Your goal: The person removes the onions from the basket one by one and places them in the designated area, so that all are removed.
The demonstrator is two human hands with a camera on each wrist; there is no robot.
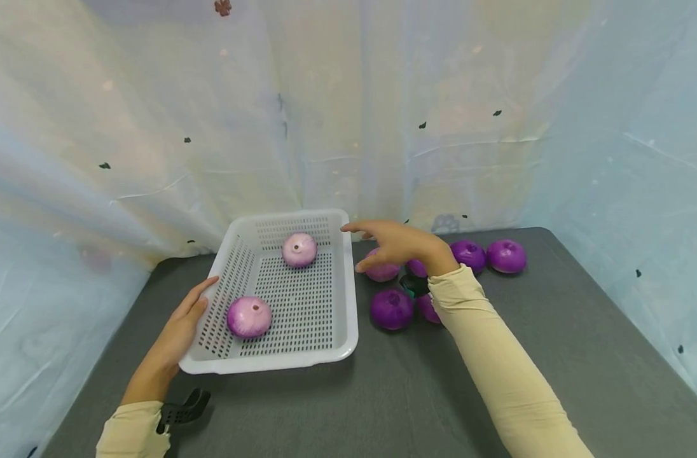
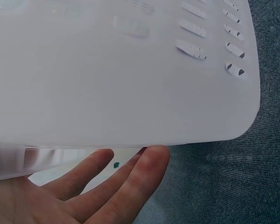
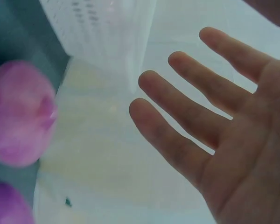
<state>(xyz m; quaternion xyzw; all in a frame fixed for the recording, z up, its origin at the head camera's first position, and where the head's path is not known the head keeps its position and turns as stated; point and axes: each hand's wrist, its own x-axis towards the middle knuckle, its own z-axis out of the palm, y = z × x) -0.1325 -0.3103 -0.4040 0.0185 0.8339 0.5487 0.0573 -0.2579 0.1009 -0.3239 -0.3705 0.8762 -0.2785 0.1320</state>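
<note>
A white perforated plastic basket [image 1: 353, 299] holds two pale purple onions, one onion [image 1: 299, 249] toward the back and another onion [image 1: 249, 317] at the front left. At the basket's left side, my left hand [image 1: 179, 327] touches the rim; in the left wrist view its fingers [image 2: 135, 186] are extended against the basket's side. My right hand [image 1: 402, 245] hovers just past the right rim with fingers [image 3: 182, 109] spread and nothing held. Below it is a light purple onion [image 1: 383, 272], partly hidden by that hand.
Right of the basket lie several darker purple onions, including a front onion [image 1: 391, 310], a back onion [image 1: 469, 256] and the far right onion [image 1: 506, 256]; my right arm partly covers others. A plastic curtain [image 1: 325, 114] hangs behind the dark grey table [image 1: 577, 343].
</note>
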